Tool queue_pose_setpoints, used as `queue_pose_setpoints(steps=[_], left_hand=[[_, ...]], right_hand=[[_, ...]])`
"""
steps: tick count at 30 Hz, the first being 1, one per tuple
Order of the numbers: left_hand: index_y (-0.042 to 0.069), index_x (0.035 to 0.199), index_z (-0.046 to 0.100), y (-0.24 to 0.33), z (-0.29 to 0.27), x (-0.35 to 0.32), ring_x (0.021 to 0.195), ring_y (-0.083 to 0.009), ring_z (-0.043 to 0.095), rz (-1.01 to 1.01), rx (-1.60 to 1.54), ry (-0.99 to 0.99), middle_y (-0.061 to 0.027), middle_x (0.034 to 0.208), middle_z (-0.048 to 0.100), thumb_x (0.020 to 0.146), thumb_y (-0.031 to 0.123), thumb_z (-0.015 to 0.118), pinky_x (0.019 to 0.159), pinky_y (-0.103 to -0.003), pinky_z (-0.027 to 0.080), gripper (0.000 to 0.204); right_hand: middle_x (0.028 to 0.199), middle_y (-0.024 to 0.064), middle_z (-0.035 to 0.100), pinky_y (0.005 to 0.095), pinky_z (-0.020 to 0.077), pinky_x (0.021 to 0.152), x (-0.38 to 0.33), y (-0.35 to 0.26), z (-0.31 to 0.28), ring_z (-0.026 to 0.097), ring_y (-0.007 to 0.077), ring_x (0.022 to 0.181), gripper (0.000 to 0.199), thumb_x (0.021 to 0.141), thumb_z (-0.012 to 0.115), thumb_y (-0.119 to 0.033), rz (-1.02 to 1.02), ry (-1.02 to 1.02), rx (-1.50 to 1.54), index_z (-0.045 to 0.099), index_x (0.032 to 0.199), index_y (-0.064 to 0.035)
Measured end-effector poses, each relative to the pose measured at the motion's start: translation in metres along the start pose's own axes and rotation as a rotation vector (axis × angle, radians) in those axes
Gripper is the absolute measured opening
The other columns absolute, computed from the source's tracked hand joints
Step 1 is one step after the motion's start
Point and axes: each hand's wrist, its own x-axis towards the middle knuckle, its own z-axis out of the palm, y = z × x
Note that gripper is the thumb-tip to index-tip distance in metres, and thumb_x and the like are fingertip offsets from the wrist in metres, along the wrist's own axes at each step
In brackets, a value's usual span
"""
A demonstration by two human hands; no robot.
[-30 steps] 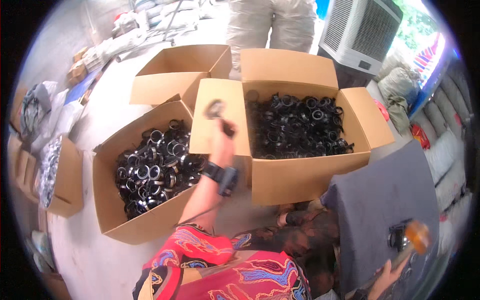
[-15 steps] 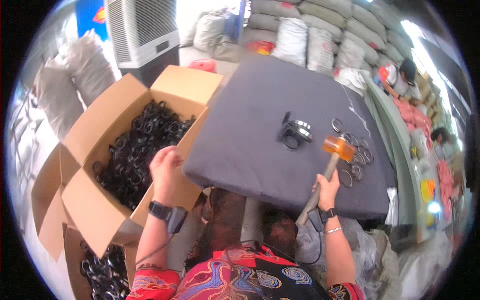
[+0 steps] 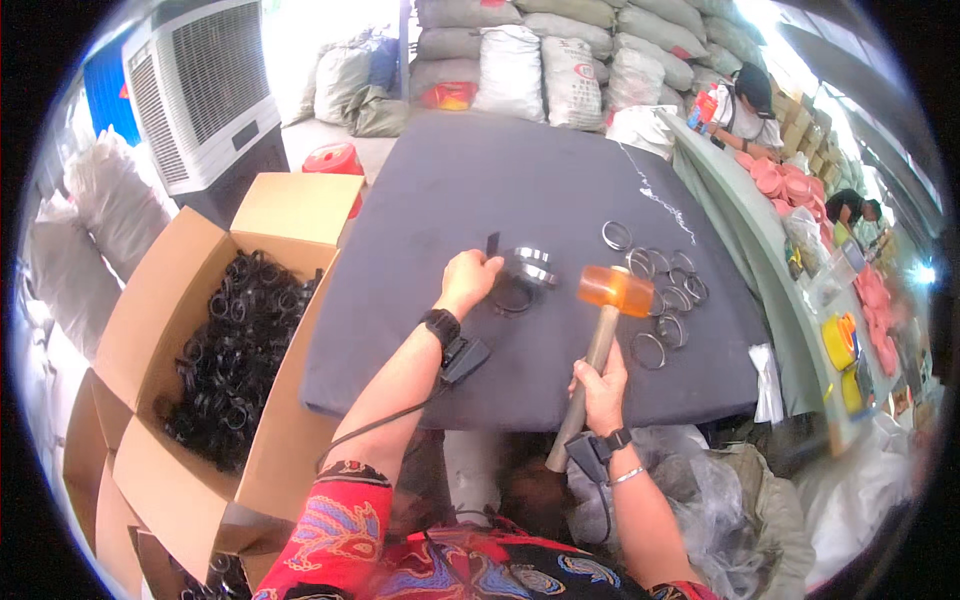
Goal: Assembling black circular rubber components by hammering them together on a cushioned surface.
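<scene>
Two hands busy: left hand [image 3: 468, 280] pinches black ring assembly [image 3: 520, 280] flat on grey work mat [image 3: 500, 180], fingers curled on its left edge. Right hand [image 3: 600, 385] fist-closed round mallet [image 3: 598, 330] handle; amber head hovers just right of assembly (handle axis near-to-far). Loose metal rings [image 3: 660, 290] farther right. Cardboard box [image 3: 150, 330] w/ black rings at left.

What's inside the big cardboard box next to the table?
The cardboard box holds a heap of black rings, piled against one another. Whatever lies beneath the heap, down to the box bottom, is covered.
</scene>
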Motion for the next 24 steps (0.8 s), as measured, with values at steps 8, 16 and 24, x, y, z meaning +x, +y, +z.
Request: queue_pose_setpoints(steps=[8, 16, 24], left_hand=[[-0.002, 0.088, 0.064, 0.025, 0.017, 0.014, 0.086, -0.0323, 0.064, 0.103, -0.024, 0.025, -0.0189, 0.087, 0.066, 0.069, 0.023, 0.068, 0.076, -0.04, 0.05, 0.032], [0.007, 0.077, 0.045, 0.033, -0.046, -0.065, 0.052, -0.0086, 0.042, 0.023, -0.766, -0.179, 0.0016, 0.062, 0.041, 0.081, 0.005, 0.062, 0.045, -0.024, 0.034, 0.018], [0.01, 0.075, 0.044, -0.085, -0.119, -0.224, 0.052, -0.0099, 0.037, -0.192, -1.091, 0.232, 0.0008, 0.059, 0.039, 0.096, 0.029, 0.05, 0.051, -0.026, 0.034, 0.029]], right_hand=[[0.077, 0.0019, 0.054, 0.0243, 0.0474, 0.046, 0.001, 0.0, -0.006, 0.053, 0.0098, 0.054, 0.066, 0.079, 0.057, -0.003, 0.004, 0.01, -0.008, 0.032, 0.139, -0.0077], [0.077, 0.0025, 0.054, 0.0258, 0.049, 0.049, 0.004, 0.004, -0.009, 0.054, 0.0112, 0.055, 0.068, 0.078, 0.058, -0.002, -0.037, 0.02, 0.02, 0.031, 0.141, -0.0066], [0.088, 0.0022, 0.054, 0.0233, 0.0484, 0.048, 0.003, -0.005, -0.01, 0.052, 0.0081, 0.059, 0.068, 0.08, 0.059, 0.001, -0.002, -0.076, -0.139, 0.031, 0.141, -0.0079]])
